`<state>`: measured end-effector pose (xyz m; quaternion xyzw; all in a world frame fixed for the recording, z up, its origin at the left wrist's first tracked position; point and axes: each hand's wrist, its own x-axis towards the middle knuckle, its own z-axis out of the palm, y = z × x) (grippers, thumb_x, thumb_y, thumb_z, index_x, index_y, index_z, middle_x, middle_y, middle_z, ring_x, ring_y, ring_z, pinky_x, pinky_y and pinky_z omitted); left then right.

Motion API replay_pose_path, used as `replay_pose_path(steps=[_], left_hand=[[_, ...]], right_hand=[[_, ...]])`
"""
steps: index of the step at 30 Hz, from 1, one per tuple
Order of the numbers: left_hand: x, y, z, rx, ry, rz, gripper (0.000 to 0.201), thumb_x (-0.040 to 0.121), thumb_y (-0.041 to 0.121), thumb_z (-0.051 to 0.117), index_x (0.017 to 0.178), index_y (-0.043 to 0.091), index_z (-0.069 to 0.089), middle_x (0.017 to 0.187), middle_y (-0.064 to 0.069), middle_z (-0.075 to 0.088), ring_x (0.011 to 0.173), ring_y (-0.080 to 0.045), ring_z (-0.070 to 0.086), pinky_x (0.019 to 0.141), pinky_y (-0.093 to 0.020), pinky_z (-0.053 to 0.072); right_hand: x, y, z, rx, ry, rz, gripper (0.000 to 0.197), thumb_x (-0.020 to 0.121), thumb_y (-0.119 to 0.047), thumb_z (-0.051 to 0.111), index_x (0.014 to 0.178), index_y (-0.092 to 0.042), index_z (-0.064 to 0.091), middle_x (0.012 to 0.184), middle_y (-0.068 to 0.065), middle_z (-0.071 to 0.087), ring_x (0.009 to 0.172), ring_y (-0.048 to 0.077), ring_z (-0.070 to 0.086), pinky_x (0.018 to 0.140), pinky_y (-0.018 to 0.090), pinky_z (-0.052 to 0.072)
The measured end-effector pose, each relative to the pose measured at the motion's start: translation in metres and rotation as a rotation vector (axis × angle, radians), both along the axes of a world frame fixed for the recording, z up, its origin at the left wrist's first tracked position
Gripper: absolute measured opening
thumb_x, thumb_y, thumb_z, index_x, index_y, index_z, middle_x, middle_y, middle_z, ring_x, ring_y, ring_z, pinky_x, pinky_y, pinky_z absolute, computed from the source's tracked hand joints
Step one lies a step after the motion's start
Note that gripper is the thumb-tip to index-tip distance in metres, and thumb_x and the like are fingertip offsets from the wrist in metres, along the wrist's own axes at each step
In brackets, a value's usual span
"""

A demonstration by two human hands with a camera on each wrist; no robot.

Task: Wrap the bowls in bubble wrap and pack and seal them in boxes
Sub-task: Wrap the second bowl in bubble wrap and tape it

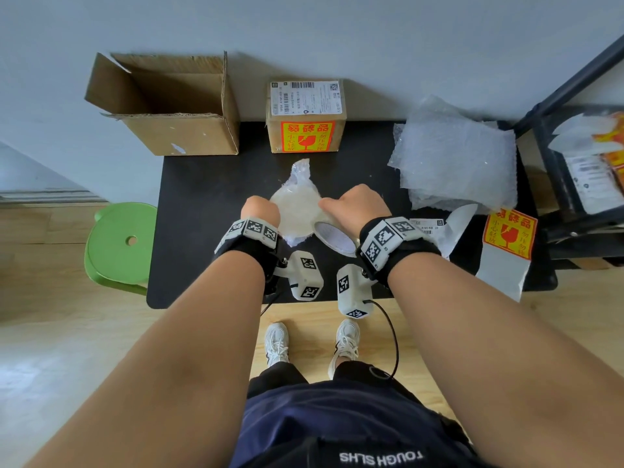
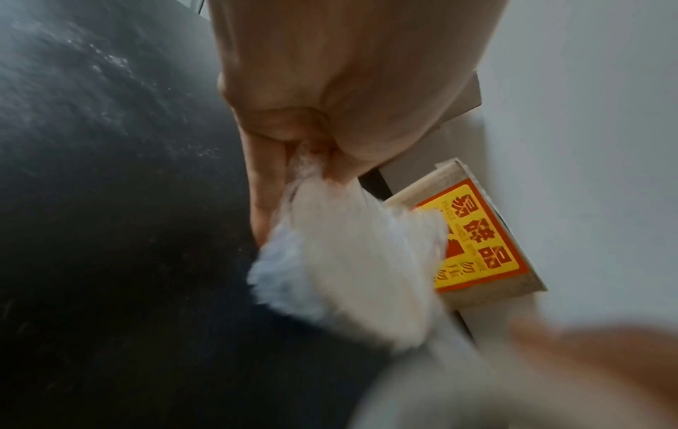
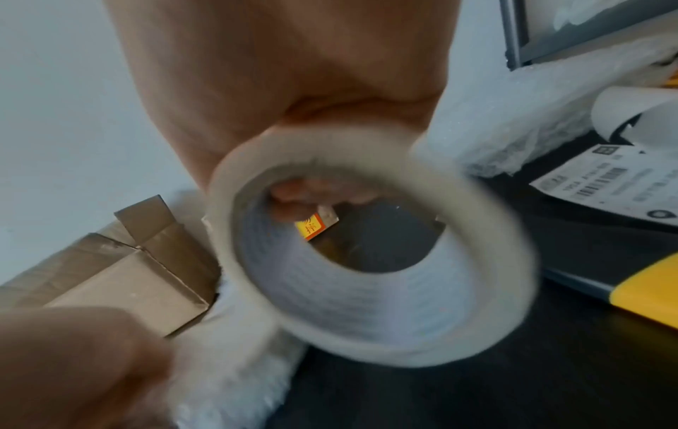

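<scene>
On the black table (image 1: 189, 204) a bowl wrapped in bubble wrap (image 1: 299, 211) lies between the two hands, in front of a small sealed box (image 1: 305, 116) with a yellow-and-red fragile sticker. From the head view the left hand (image 1: 261, 211) sits at the bundle's left edge with its fingers hidden; the left wrist view fills that in — thumb and fingers (image 2: 264, 185) are pinched tight on a gathered fold of the wrap, the bundle blurred below them. The right hand (image 1: 358, 206) rests over the bundle's right side, and the head view shows only part of a tape roll (image 1: 334, 238) under the wrist. The right wrist view shows the rest: fingers curl through the roll's core (image 3: 312, 197), holding it, with the sealed box's sticker visible through the hole.

An open cardboard box (image 1: 165, 103) stands at the table's far left corner, lying tilted toward the camera. A stack of bubble wrap sheets (image 1: 456, 157) lies at the far right, with a shipping label (image 1: 429, 226) and a loose fragile sticker (image 1: 508, 233) nearer the front edge — the label also shows in the right wrist view. A green stool (image 1: 118, 244) stands left of the table, and a dark rack (image 1: 580, 163) on the right.
</scene>
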<state>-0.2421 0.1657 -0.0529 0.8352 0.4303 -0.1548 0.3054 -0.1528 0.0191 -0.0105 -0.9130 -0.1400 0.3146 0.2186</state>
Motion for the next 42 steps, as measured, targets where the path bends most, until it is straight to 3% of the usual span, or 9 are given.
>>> replay_pose_path(steps=[2, 7, 15, 20, 24, 27, 31, 37, 42], left_hand=[[-0.001, 0.008, -0.002, -0.106, 0.014, 0.113, 0.036, 0.104, 0.031, 0.039, 0.13, 0.009, 0.052, 0.129, -0.004, 0.056, 0.12, -0.021, 0.054, 0.094, -0.025, 0.042], [-0.003, 0.024, -0.017, -0.345, -0.122, 0.38, 0.036, 0.101, 0.02, 0.045, 0.133, 0.004, 0.051, 0.128, -0.011, 0.06, 0.091, -0.016, 0.062, 0.085, -0.026, 0.055], [-0.007, 0.015, -0.005, -0.75, -0.328, 0.689, 0.033, 0.096, 0.002, 0.05, 0.128, -0.005, 0.051, 0.123, -0.024, 0.061, 0.095, -0.034, 0.067, 0.067, -0.04, 0.06], [-0.008, 0.012, 0.021, -0.958, -0.408, 0.823, 0.033, 0.096, 0.005, 0.041, 0.128, -0.003, 0.045, 0.119, -0.019, 0.062, 0.101, -0.038, 0.066, 0.076, -0.049, 0.059], [-0.005, 0.015, 0.033, -1.088, -0.425, 0.77, 0.038, 0.099, 0.03, 0.046, 0.129, 0.006, 0.05, 0.124, -0.018, 0.061, 0.11, -0.037, 0.063, 0.072, -0.049, 0.059], [-0.002, 0.014, 0.032, -0.89, -0.344, 0.699, 0.048, 0.092, 0.039, 0.063, 0.123, 0.003, 0.053, 0.116, -0.019, 0.065, 0.105, -0.034, 0.065, 0.082, -0.047, 0.058], [-0.002, 0.013, 0.027, -0.654, -0.243, 0.529, 0.058, 0.089, 0.055, 0.059, 0.119, 0.005, 0.055, 0.117, -0.014, 0.064, 0.108, -0.031, 0.064, 0.095, -0.046, 0.052], [0.005, 0.007, 0.045, -0.46, -0.246, 0.423, 0.06, 0.096, 0.046, 0.049, 0.143, 0.011, 0.041, 0.143, -0.011, 0.047, 0.123, -0.027, 0.051, 0.099, -0.037, 0.043], [-0.001, 0.011, 0.061, -0.691, -0.22, 0.223, 0.088, 0.069, 0.073, 0.063, 0.137, 0.019, 0.049, 0.128, -0.003, 0.061, 0.116, -0.023, 0.058, 0.104, -0.044, 0.042]], right_hand=[[0.001, -0.003, -0.003, -0.142, -0.059, 0.088, 0.039, 0.08, -0.051, 0.06, 0.07, -0.013, 0.058, 0.068, 0.003, 0.06, 0.064, 0.022, 0.06, 0.054, 0.028, 0.038], [-0.001, -0.005, -0.016, -0.25, -0.113, 0.122, 0.036, 0.084, -0.047, 0.055, 0.069, -0.014, 0.054, 0.071, 0.004, 0.059, 0.062, 0.022, 0.056, 0.051, 0.027, 0.033], [0.009, 0.007, -0.021, -0.154, -0.071, 0.076, 0.054, 0.086, -0.065, 0.051, 0.076, -0.013, 0.059, 0.072, 0.004, 0.06, 0.065, 0.021, 0.059, 0.053, 0.028, 0.036], [0.019, 0.011, -0.013, 0.005, -0.07, 0.073, 0.057, 0.091, -0.059, 0.05, 0.058, -0.012, 0.045, 0.058, 0.003, 0.043, 0.056, 0.02, 0.045, 0.051, 0.031, 0.028], [0.022, 0.015, -0.007, 0.06, -0.07, 0.12, 0.057, 0.089, -0.061, 0.053, 0.057, -0.014, 0.047, 0.057, 0.002, 0.042, 0.053, 0.017, 0.042, 0.053, 0.03, 0.031], [0.02, 0.016, -0.004, 0.113, -0.064, 0.148, 0.058, 0.086, -0.062, 0.056, 0.055, -0.014, 0.044, 0.054, 0.002, 0.039, 0.051, 0.017, 0.04, 0.055, 0.032, 0.031], [0.018, 0.011, -0.001, 0.142, -0.049, 0.164, 0.059, 0.082, -0.062, 0.06, 0.052, -0.015, 0.041, 0.053, 0.002, 0.034, 0.05, 0.018, 0.037, 0.056, 0.035, 0.032], [0.01, 0.005, 0.006, 0.188, -0.068, 0.162, 0.059, 0.084, -0.059, 0.062, 0.052, -0.016, 0.037, 0.053, 0.001, 0.031, 0.051, 0.018, 0.035, 0.056, 0.035, 0.03], [0.01, 0.003, 0.019, 0.131, -0.084, 0.174, 0.056, 0.086, -0.059, 0.059, 0.055, -0.016, 0.041, 0.055, 0.001, 0.035, 0.053, 0.018, 0.037, 0.055, 0.033, 0.029]])
